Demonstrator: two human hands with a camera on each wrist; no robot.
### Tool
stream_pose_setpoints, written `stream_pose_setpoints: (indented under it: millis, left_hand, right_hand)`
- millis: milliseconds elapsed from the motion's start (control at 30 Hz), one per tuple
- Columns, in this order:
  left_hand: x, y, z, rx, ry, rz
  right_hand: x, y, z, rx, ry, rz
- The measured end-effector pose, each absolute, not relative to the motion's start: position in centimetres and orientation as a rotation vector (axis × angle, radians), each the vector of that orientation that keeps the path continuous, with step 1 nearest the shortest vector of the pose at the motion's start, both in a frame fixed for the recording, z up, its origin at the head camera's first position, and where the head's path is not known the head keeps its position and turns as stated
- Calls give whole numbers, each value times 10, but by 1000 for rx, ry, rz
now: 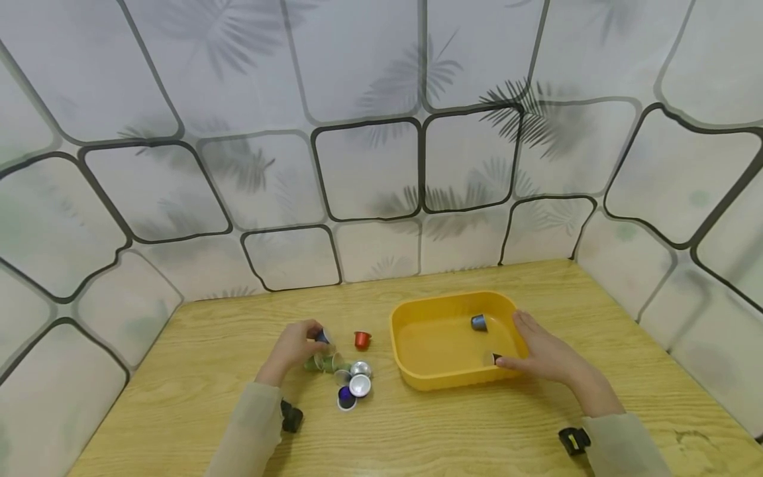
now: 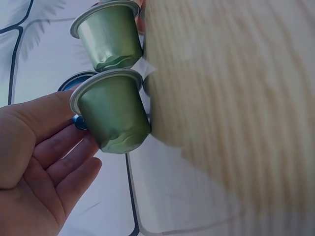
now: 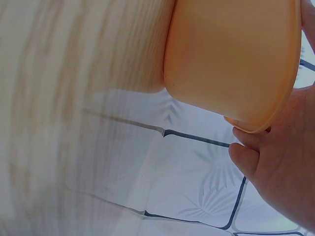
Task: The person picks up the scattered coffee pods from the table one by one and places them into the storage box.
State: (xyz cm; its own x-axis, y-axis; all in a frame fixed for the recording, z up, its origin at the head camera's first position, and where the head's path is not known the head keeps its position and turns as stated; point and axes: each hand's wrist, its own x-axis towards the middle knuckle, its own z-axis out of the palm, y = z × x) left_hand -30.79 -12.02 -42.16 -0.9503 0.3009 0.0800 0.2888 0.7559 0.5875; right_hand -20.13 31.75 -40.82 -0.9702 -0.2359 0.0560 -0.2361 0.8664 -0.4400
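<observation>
In the head view my left hand (image 1: 292, 348) pinches a blue coffee capsule (image 1: 322, 336) between thumb and fingers, at the back of a small group of capsules. The left wrist view shows two green capsules (image 2: 115, 110) in front, partly hiding the blue one. My right hand (image 1: 545, 351) holds the right rim of a yellow plastic tray (image 1: 396, 344), its thumb reaching over the edge. Inside the tray lie a blue capsule (image 1: 479, 322) and, by the thumb tip, a dark capsule (image 1: 496, 358), partly hidden.
Silver-lidded capsules (image 1: 360, 385) and a purple capsule (image 1: 346, 397) lie in front of the green ones. A red capsule (image 1: 361, 340) stands between the group and the tray. Patterned fabric (image 1: 375, 172) borders the wooden table (image 1: 429, 430) at the back and sides.
</observation>
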Motion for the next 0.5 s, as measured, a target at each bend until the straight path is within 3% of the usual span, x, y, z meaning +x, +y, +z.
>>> stream_pose_setpoints:
  millis: [500]
  left_hand:
    - [-305,-121,-414,601,2975,993]
  right_hand:
    - [-202,317,-410,376,-3033,694]
